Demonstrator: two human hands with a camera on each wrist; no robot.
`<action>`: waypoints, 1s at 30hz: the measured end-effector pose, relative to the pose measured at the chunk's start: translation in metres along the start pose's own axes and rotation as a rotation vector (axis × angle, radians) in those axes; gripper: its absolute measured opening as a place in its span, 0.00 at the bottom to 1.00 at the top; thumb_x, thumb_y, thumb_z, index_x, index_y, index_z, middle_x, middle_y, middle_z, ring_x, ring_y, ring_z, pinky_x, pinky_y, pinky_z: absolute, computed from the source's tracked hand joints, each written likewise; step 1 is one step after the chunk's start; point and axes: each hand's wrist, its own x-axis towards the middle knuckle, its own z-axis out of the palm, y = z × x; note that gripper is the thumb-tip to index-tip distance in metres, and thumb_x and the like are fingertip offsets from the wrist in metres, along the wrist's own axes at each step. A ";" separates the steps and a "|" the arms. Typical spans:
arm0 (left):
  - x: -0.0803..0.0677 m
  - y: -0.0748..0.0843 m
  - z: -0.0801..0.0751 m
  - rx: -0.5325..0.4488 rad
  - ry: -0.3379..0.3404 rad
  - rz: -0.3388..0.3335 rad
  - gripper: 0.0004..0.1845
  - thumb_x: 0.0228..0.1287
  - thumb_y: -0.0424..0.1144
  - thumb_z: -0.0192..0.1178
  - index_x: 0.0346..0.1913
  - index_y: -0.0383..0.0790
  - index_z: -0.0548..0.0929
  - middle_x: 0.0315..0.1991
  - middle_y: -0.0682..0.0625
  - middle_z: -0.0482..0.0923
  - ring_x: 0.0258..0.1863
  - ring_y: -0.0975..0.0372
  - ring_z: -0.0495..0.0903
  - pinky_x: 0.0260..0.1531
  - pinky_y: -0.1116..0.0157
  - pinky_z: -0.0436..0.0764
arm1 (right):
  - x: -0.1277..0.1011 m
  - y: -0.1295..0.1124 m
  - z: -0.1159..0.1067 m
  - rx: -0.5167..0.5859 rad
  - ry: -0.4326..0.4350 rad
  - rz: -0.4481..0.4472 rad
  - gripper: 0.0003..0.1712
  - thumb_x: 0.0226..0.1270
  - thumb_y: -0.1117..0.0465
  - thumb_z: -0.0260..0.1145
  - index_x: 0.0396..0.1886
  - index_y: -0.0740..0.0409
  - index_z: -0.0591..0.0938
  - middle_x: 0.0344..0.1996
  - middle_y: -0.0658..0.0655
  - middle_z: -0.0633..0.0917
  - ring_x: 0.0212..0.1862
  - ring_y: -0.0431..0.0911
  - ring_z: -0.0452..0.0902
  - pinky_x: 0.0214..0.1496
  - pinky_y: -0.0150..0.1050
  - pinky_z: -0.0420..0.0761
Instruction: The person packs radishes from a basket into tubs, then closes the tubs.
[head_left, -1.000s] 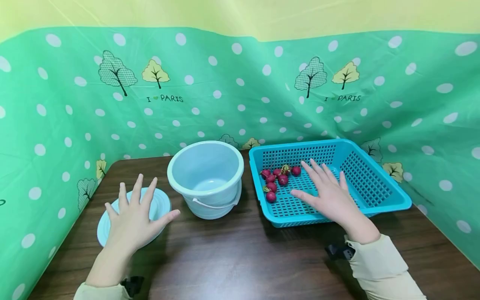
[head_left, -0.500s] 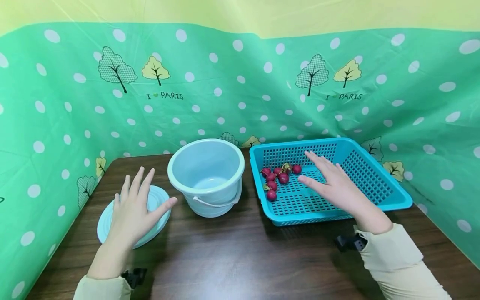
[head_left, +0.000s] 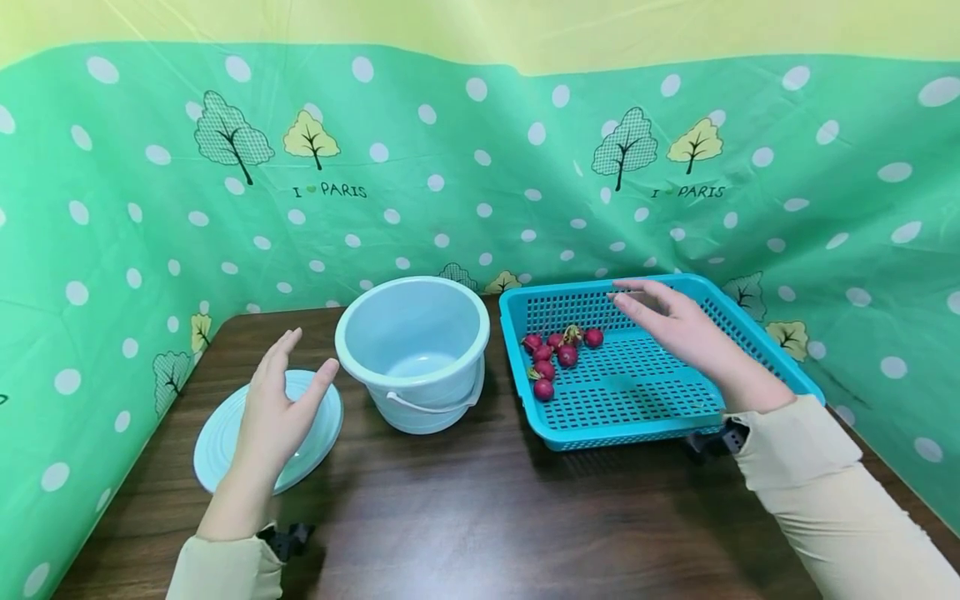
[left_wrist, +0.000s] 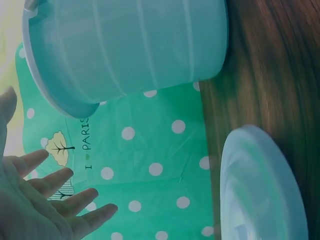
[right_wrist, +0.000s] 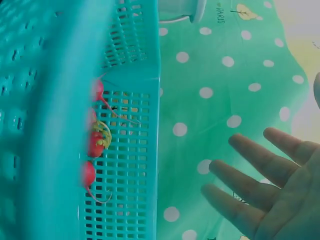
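Note:
My left hand (head_left: 272, 417) hovers over the light blue lid (head_left: 217, 437) at the left of the table, its fingers extended and holding nothing. In the left wrist view the lid (left_wrist: 260, 190) lies apart from the fingers. My right hand (head_left: 686, 333) is above the right part of the blue plastic basket (head_left: 600, 436), fingers extended, nothing in them. Several red radishes (head_left: 567, 356) lie in the basket's left part, some with stem stubs; the right wrist view shows radishes (right_wrist: 97, 144) with thin roots. A light blue bucket (head_left: 427, 400) stands upright between both hands.
The dark wood table (head_left: 450, 517) carries everything. A green polka-dot cloth (head_left: 435, 225) hangs behind and along both sides. The bucket's white handle (head_left: 435, 410) hangs down at its front.
Both hands have turned from palm-down to more sideways, thumbs nearer the viewer. The right hand has shifted right and up a little. The lid, bucket and radishes stay where they were.

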 end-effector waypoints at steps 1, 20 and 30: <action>0.001 0.000 0.001 -0.022 0.011 -0.013 0.38 0.70 0.57 0.57 0.76 0.45 0.60 0.77 0.42 0.56 0.75 0.43 0.55 0.67 0.36 0.58 | 0.003 0.000 -0.002 0.015 -0.003 -0.005 0.36 0.79 0.40 0.47 0.76 0.54 0.61 0.71 0.66 0.68 0.72 0.64 0.61 0.66 0.66 0.64; 0.012 0.014 0.030 -0.383 0.136 -0.168 0.31 0.72 0.55 0.55 0.72 0.47 0.67 0.71 0.46 0.66 0.67 0.51 0.68 0.59 0.52 0.68 | 0.058 -0.018 -0.012 0.092 -0.047 0.039 0.40 0.73 0.31 0.47 0.69 0.56 0.71 0.61 0.63 0.80 0.58 0.53 0.79 0.57 0.45 0.80; 0.023 0.021 0.035 -0.550 0.099 -0.280 0.34 0.69 0.58 0.57 0.73 0.53 0.63 0.72 0.49 0.63 0.69 0.55 0.67 0.62 0.52 0.70 | 0.086 -0.004 -0.008 0.180 -0.076 0.102 0.47 0.69 0.27 0.47 0.70 0.60 0.68 0.61 0.65 0.79 0.55 0.52 0.82 0.59 0.51 0.79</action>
